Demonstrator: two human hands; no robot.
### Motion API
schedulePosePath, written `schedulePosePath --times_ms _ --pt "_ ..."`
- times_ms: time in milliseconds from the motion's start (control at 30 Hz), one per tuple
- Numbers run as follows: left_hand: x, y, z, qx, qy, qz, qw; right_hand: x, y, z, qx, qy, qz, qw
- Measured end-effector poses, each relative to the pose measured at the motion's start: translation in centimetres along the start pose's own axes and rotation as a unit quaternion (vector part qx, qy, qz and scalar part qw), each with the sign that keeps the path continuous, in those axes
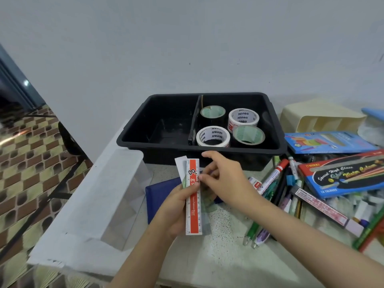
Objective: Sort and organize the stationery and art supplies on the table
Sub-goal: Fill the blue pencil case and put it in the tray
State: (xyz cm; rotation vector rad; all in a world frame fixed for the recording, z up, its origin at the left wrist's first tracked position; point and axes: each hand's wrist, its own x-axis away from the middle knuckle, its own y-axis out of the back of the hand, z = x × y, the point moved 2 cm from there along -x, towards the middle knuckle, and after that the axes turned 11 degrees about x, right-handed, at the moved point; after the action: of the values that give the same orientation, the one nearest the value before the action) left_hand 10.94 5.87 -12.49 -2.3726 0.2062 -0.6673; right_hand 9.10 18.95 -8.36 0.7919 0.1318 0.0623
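Saw matt blk plastic tray point(166, 155) mid-frame w/ glossy tape rolls point(220, 134); frosted plastic box point(116, 183) left; glossy cardbd paint box point(342, 177) right.

In one black tray point(207, 150) I count two white printed tape rolls point(243, 118) and two green-cored tape rolls point(248, 134). Beyond that: two flat colour boxes point(342, 175), one clear tub point(116, 183), one cream organiser point(320, 117), one blue folder point(160, 194), one red ruler point(194, 204); the heaped pens point(276, 183) I cannot count
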Motion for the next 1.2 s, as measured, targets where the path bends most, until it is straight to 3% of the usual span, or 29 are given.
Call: schedulePosePath --times_ms 133,300,467,600,767,867,967,1033,1200 --pt "0.0 -0.3 -0.1 0.067 -0.025 0.017 0.997 1.9 -0.6 0.2 0.030 0.034 0.003 0.999" --pt "0.3 -1.2 -0.4 0.109 -0.040 0.058 0.991 3.0 -1.3 -0.1 -0.095 0.043 0.034 0.994" --pt "0.5 -1.4 -0.3 0.022 -0.061 0.064 0.996 3.6 -1.5 -0.2 -0.265 0.031 0.084 0.960" --pt "0.8 -0.6 -0.4 -0.140 -0.114 0.051 0.982 3.9 -1.2 -0.8 -0.294 0.015 0.084 0.952" --pt "1.8 2.0 -1.9 -0.360 -0.210 0.000 0.909 4.7 0.6 -2.3 -0.281 -0.034 0.071 0.956" --pt "2.3 3.9 -2.2 -0.533 -0.208 0.016 0.820 5.7 1.3 -3.4 -0.261 -0.066 0.061 0.961" --pt "2.1 4.3 -2.1 -0.613 -0.230 0.028 0.756 6.7 1.7 -4.2 -0.249 -0.076 0.052 0.964" --pt "2.1 4.1 -2.1 -0.634 -0.257 0.017 0.730 7.2 1.8 -4.5 -0.257 -0.082 0.051 0.962" --pt "2.4 3.2 -2.6 -0.645 -0.285 0.012 0.709 8.0 2.5 -4.6 -0.261 -0.091 0.054 0.960"
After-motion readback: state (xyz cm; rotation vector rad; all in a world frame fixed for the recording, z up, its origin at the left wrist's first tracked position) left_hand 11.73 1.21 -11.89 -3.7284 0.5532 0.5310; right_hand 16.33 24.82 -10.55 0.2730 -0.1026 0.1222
